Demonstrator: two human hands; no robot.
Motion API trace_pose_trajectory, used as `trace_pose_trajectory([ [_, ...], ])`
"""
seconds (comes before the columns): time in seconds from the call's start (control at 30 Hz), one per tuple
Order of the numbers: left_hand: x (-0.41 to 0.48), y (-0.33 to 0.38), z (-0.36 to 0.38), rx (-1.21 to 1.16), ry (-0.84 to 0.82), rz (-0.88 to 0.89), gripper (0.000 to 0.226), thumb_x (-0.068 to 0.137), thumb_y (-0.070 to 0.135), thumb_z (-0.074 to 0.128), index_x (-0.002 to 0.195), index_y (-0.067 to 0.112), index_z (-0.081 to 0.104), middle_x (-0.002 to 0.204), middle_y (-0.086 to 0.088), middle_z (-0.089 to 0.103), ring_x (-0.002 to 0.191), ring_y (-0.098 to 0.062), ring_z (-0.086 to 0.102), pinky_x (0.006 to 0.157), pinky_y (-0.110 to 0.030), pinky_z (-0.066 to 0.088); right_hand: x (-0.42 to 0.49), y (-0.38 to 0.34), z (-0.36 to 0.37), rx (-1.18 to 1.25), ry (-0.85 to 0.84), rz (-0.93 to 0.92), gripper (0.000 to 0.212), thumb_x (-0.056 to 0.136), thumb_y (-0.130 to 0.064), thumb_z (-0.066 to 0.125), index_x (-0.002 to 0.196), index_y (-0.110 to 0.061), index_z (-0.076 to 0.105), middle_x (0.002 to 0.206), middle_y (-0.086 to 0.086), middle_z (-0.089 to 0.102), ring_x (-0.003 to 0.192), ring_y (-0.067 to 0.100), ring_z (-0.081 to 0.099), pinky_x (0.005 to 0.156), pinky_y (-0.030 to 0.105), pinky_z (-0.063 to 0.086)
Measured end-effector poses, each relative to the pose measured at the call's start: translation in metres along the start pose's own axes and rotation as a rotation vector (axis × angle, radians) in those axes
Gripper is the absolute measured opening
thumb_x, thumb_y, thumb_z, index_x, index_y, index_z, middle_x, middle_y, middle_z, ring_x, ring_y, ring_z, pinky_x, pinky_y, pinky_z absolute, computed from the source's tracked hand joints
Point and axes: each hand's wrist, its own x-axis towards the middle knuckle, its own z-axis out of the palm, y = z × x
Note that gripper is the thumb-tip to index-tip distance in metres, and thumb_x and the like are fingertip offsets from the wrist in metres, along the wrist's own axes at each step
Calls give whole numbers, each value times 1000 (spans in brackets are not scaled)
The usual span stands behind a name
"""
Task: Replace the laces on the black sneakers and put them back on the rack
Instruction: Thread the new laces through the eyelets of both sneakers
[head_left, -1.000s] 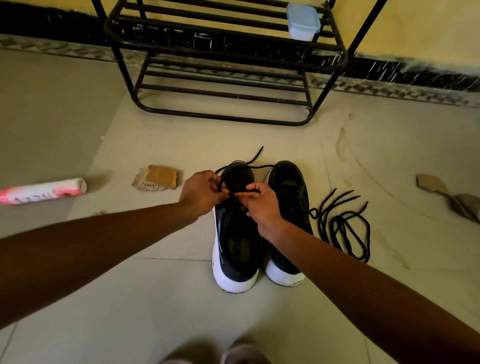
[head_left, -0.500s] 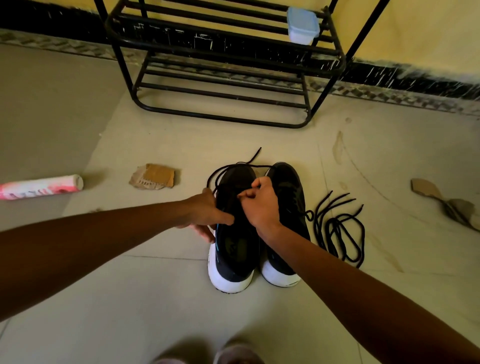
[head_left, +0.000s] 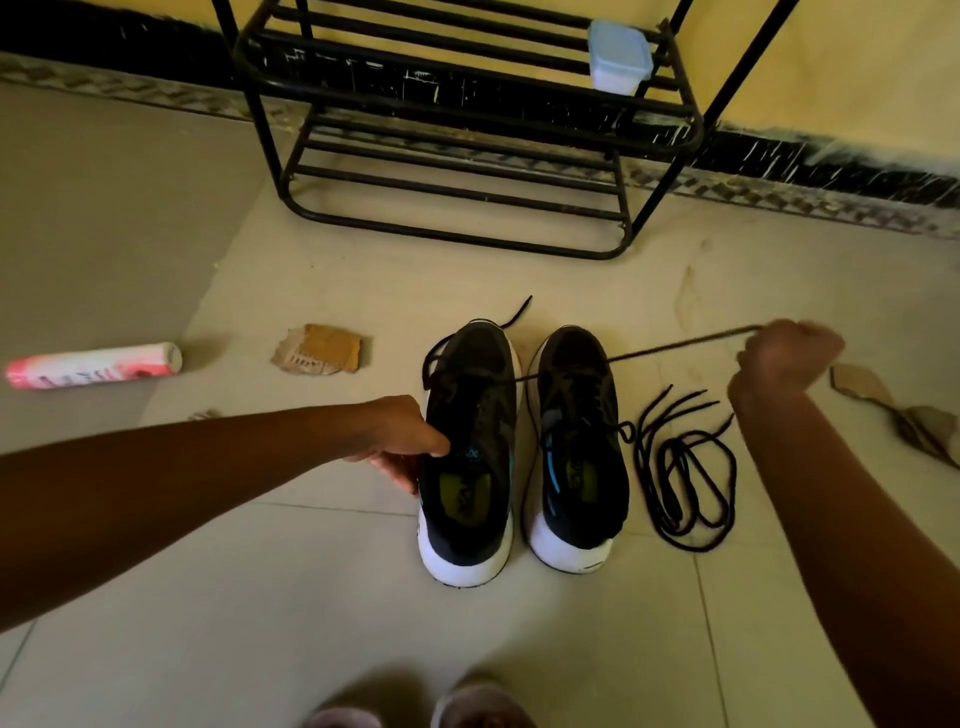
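Since half a second ago the right hand (head_left: 787, 358) has swung out to the right, pulling a black lace (head_left: 675, 345) tight from the left sneaker (head_left: 467, 467) across the right sneaker (head_left: 576, 441). This hand is blurred, but it seems clenched on the lace end. The left hand (head_left: 402, 439) grips the left sneaker at its collar. Both sneakers stand on the floor (head_left: 311, 597) before the shoe rack (head_left: 467, 130), a spare lace (head_left: 685, 467) coiled beside them.
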Motion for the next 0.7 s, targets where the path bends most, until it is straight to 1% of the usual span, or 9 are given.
trace_pose_trajectory([
  [0.07, -1, 0, 2, 12, -14, 1, 19, 90, 10, 55, 106, 0, 55, 88, -14, 68, 63, -20, 68, 65, -26, 59, 4, 10, -5, 35, 2, 100, 26, 88, -9, 45, 78, -31, 37, 77, -9, 43, 63, 5, 44, 67, 24, 44],
  [0.17, 1, 3, 5, 45, -27, 0, 17, 90, 11, 55, 105, 3, 55, 88, -14, 68, 64, -20, 68, 66, -27, 59, -25, 21, 4, -205, -68, -223, 28, 81, 0, 50, 104, -14, 57, 106, 9, 54, 92, 20, 54, 81, 24, 43],
  [0.23, 0, 5, 6, 52, -24, -4, 13, 89, 10, 54, 100, 4, 55, 81, -12, 67, 61, -19, 67, 66, -27, 59, -55, 21, 17, -330, -325, -523, 27, 83, 0, 58, 107, -10, 59, 116, 9, 54, 100, 20, 54, 78, 14, 37],
  [0.3, 0, 5, 5, 53, -19, -9, 14, 89, 11, 55, 101, 4, 56, 80, -12, 68, 61, -19, 68, 66, -28, 59, -89, 16, 33, -368, -729, -695, 21, 84, -4, 63, 103, -14, 61, 107, -1, 59, 96, 11, 56, 79, 13, 42],
  [0.37, -1, 4, 5, 48, -16, -13, 16, 89, 11, 56, 103, 4, 57, 82, -12, 68, 62, -19, 68, 64, -27, 59, -118, 17, 46, -509, -1038, -853, 19, 83, -12, 68, 100, -19, 64, 99, -7, 62, 91, 10, 59, 80, 19, 45],
  [0.4, -1, 3, 4, 44, -17, -15, 17, 89, 11, 56, 103, 4, 57, 84, -12, 68, 63, -19, 68, 64, -27, 59, -130, 20, 52, -603, -1107, -916, 19, 83, -16, 69, 100, -21, 64, 98, -8, 63, 91, 12, 60, 78, 23, 46],
  [0.5, -2, 3, 5, 28, -19, -12, 16, 89, 11, 55, 102, 2, 56, 83, -13, 68, 64, -20, 68, 64, -27, 59, -148, 29, 63, -770, -1059, -995, 19, 84, -21, 67, 103, -21, 61, 99, -1, 66, 91, 18, 61, 76, 31, 51],
  [0.6, 0, 3, 6, 17, -24, -16, 16, 89, 10, 54, 102, 1, 55, 81, -14, 66, 62, -20, 67, 64, -28, 59, -142, 31, 67, -766, -1001, -1035, 18, 87, -21, 64, 105, -19, 64, 102, 2, 66, 92, 21, 62, 79, 34, 51],
  [0.7, 3, 2, 6, 12, -32, -28, 19, 88, 10, 53, 105, 1, 55, 84, -16, 67, 62, -21, 67, 66, -29, 59, -127, 35, 61, -766, -1044, -932, 23, 86, -14, 65, 108, -15, 68, 103, 4, 67, 93, 20, 64, 85, 34, 51],
])
